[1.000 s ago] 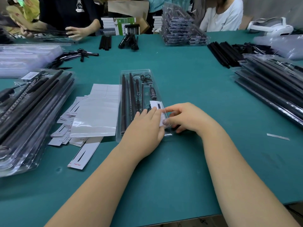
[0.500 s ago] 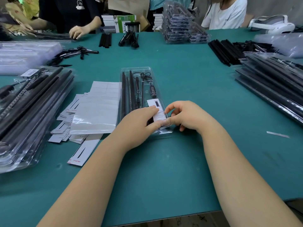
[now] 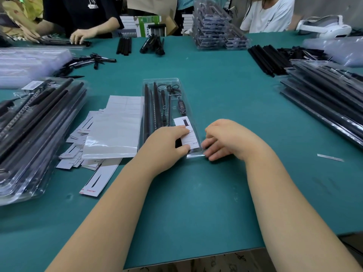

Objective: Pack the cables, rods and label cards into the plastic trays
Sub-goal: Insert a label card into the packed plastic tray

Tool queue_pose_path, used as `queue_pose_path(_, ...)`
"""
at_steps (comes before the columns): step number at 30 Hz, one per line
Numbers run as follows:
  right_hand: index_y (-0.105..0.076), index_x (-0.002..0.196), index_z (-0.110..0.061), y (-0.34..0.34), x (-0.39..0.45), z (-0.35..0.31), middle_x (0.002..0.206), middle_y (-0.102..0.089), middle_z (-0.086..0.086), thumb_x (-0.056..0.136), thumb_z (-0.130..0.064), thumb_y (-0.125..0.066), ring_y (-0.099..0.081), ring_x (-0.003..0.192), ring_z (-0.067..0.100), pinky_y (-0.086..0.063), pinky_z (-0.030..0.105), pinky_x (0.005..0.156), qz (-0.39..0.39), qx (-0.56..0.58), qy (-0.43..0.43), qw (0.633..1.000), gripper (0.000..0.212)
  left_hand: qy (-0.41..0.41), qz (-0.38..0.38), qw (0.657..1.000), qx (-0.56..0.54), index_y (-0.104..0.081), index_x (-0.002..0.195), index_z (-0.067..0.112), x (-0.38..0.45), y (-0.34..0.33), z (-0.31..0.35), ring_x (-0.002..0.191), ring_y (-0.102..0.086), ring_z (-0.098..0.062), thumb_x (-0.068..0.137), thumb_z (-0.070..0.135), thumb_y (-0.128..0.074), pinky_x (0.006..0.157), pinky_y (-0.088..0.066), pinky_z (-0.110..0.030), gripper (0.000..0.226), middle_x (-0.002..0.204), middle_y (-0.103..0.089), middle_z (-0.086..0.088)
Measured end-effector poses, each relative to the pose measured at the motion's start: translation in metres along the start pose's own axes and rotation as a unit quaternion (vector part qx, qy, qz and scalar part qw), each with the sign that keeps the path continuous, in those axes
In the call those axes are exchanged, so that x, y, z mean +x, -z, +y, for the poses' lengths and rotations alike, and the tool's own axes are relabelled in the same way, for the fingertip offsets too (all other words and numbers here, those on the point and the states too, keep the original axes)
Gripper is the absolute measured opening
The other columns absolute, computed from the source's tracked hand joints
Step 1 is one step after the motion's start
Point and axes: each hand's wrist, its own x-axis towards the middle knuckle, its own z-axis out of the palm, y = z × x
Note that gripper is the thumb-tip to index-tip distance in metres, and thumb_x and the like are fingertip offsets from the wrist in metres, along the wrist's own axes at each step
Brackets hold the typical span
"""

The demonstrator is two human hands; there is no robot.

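Packing workshop: stacked filled trays (image 3: pixel 214 26) and workers around a green table (image 3: pixel 196 193).

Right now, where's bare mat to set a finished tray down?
Bare mat lies between the open tray and the right stack, and along the near edge around the forearms. The left is crowded: label cards, sheets, left stack. The far edge holds loose rods. The left hand and right hand occupy the tray's near end.
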Motion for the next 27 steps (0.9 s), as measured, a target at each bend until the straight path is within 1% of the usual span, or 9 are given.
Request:
queue_pose_path(4,-0.062,0.084,-0.002,0.003,-0.009,0.002,0.054,-0.067,0.007,0.088,-0.031,-0.061,-0.061,0.042,0.017,-0.047,0.021,0.039,-0.069,-0.135,-0.032,0.988,0.029,-0.015,-0.008,1.0,0.006,-0.053,0.135,0.02,0.0,-0.001,-0.002,0.129,-0.042,-0.013,0.092,0.026,-0.058,0.095,-0.027,-0.017,0.043,0.141,-0.051,0.006)
queue_pose_path(6,-0.063,0.081,-0.003,0.001,-0.007,0.003,0.052,-0.065,0.004,0.088,-0.027,-0.064,-0.059,0.04,0.014,-0.045,0.018,0.039,-0.065,-0.144,-0.023,0.987,0.025,-0.019,-0.025,0.999,0.004,-0.049,0.139,0.022,-0.001,0.0,-0.006,0.135,-0.035,-0.009,0.094,0.021,-0.054,0.102,-0.021,-0.015,0.045,0.148,-0.042,0.009)
queue_pose_path(10,-0.063,0.077,-0.004,0.0,-0.005,0.002,0.05,-0.063,0.0,0.085,-0.018,-0.064,-0.054,0.038,0.011,-0.042,0.017,0.038,-0.052,-0.136,-0.013,0.989,0.017,0.005,-0.031,0.998,-0.059,-0.054,0.133,0.029,-0.003,0.01,-0.015,0.129,-0.04,-0.001,0.09,0.01,-0.055,0.094,-0.021,-0.004,0.047,0.141,-0.048,0.016)
queue_pose_path(13,-0.066,0.069,-0.009,-0.005,-0.005,0.002,0.045,-0.06,-0.003,0.084,-0.023,-0.061,-0.052,0.036,0.011,-0.041,0.018,0.038,-0.012,-0.203,0.011,0.979,0.022,0.005,-0.031,0.996,-0.083,-0.055,0.133,0.03,-0.006,0.012,-0.014,0.126,-0.041,0.002,0.088,0.024,-0.064,0.096,-0.025,-0.008,0.046,0.138,-0.05,0.018)
queue_pose_path(17,-0.062,0.053,-0.015,-0.009,-0.004,0.001,0.049,-0.056,-0.002,0.081,-0.036,-0.054,-0.048,0.047,0.017,-0.035,0.024,0.048,0.07,-0.342,0.048,0.936,0.036,-0.02,-0.055,0.996,-0.061,-0.048,0.139,0.027,-0.009,0.009,-0.01,0.126,-0.035,0.006,0.069,0.044,-0.08,0.095,-0.022,-0.002,0.079,0.143,-0.042,0.018)
queue_pose_path(19,-0.062,0.053,-0.016,-0.007,-0.004,0.0,0.043,-0.055,-0.005,0.084,-0.037,-0.051,-0.047,0.043,0.015,-0.035,0.022,0.046,0.045,-0.316,0.03,0.947,0.04,-0.021,-0.052,0.998,-0.038,-0.046,0.14,0.027,-0.008,0.009,-0.011,0.132,-0.033,0.002,0.066,0.044,-0.082,0.099,-0.02,-0.008,0.084,0.147,-0.039,0.017)
queue_pose_path(22,-0.068,0.069,-0.013,0.003,-0.004,0.0,0.05,-0.062,-0.003,0.089,-0.028,-0.044,-0.052,0.038,0.012,-0.041,0.019,0.04,0.007,-0.17,-0.01,0.985,0.035,-0.023,-0.038,0.998,-0.035,-0.047,0.139,0.029,-0.008,0.008,-0.012,0.13,-0.035,0.002,0.071,0.045,-0.079,0.096,-0.021,-0.007,0.077,0.145,-0.042,0.016)
queue_pose_path(25,-0.066,0.09,-0.018,0.013,-0.005,0.003,0.068,-0.066,0.0,0.089,-0.016,-0.054,-0.057,0.045,0.007,-0.047,0.02,0.044,-0.004,-0.107,0.02,0.994,0.012,-0.037,-0.034,0.998,-0.039,-0.047,0.138,0.027,-0.008,0.009,-0.012,0.124,-0.037,0.003,0.075,0.045,-0.076,0.089,-0.022,-0.003,0.072,0.141,-0.047,0.014)
queue_pose_path(27,-0.066,0.095,-0.019,0.017,-0.005,0.007,0.073,-0.065,0.0,0.087,-0.013,-0.063,-0.059,0.049,0.003,-0.051,0.021,0.048,-0.019,-0.09,0.045,0.995,0.01,-0.039,-0.036,0.998,-0.045,-0.048,0.138,0.026,-0.008,0.01,-0.013,0.122,-0.037,0.004,0.076,0.045,-0.075,0.087,-0.022,-0.003,0.07,0.14,-0.048,0.014)
